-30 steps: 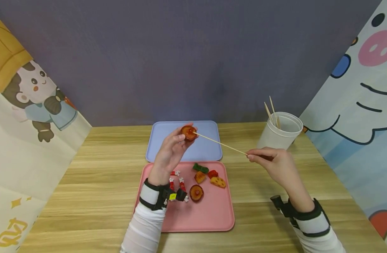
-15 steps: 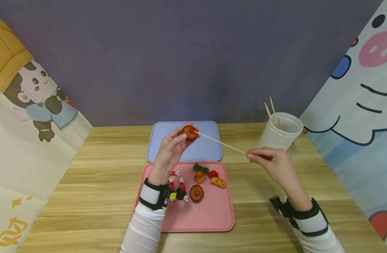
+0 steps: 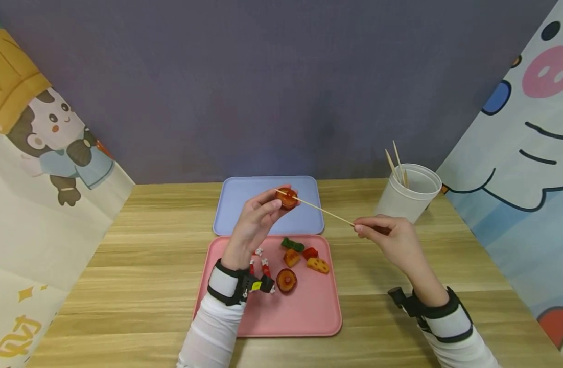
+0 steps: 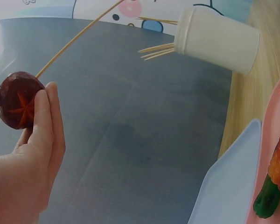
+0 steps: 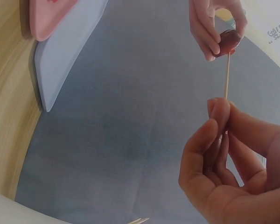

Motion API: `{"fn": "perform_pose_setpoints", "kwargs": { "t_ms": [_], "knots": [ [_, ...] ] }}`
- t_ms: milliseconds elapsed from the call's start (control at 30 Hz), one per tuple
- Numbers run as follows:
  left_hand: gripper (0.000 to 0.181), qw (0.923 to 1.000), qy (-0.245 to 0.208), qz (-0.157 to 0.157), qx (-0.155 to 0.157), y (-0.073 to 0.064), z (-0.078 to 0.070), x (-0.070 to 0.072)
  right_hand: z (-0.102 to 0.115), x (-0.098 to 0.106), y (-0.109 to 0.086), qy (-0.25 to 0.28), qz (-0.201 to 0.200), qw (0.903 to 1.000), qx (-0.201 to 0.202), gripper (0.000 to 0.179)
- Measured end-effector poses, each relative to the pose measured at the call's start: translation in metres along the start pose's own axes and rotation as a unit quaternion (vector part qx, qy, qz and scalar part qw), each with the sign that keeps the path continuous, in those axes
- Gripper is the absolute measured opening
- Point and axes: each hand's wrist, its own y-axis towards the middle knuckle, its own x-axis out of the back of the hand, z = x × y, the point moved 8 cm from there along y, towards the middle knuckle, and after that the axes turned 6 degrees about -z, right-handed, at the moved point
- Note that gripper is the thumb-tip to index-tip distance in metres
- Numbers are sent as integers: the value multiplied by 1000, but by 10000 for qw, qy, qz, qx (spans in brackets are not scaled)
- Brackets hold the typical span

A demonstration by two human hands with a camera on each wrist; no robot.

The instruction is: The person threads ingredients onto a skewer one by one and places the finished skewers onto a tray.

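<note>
Over the blue tray, my left hand (image 3: 256, 220) pinches a toy shiitake mushroom (image 3: 288, 202) by its edge, fingers and thumb on opposite sides. Its brown cap with a star-shaped cut (image 4: 22, 103) shows in the left wrist view; the underside and stem face up and right in the head view. My right hand (image 3: 392, 243) pinches a thin bamboo skewer (image 3: 325, 210) near its right end. The skewer runs across the mushroom's underside at the stem, and its tip shows at the mushroom's upper-left rim.
A pink tray (image 3: 304, 314) holds another mushroom (image 3: 286, 281), a green piece (image 3: 292, 245), orange, red and yellow pieces, and several red-and-white pieces partly behind the left wrist. The blue tray (image 3: 221, 214) lies behind it. A white cup (image 3: 403, 202) with skewers stands at the right.
The skewer's tip has gone from the mushroom's stem to past it, at the far rim. The left hand with the mushroom has shifted right; the right hand has come slightly left.
</note>
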Motion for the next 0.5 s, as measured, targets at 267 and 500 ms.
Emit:
{"fn": "perform_pose_setpoints", "kwargs": {
  "t_ms": [267,500],
  "knots": [
    [25,9999,-84,53,104,2,7,1,0,1,1,-102,-199,9997,58,15],
    [30,9975,538,255,387,1,26,-8,3,-7,-1,-10,-162,9996,216,10]
  ]
}}
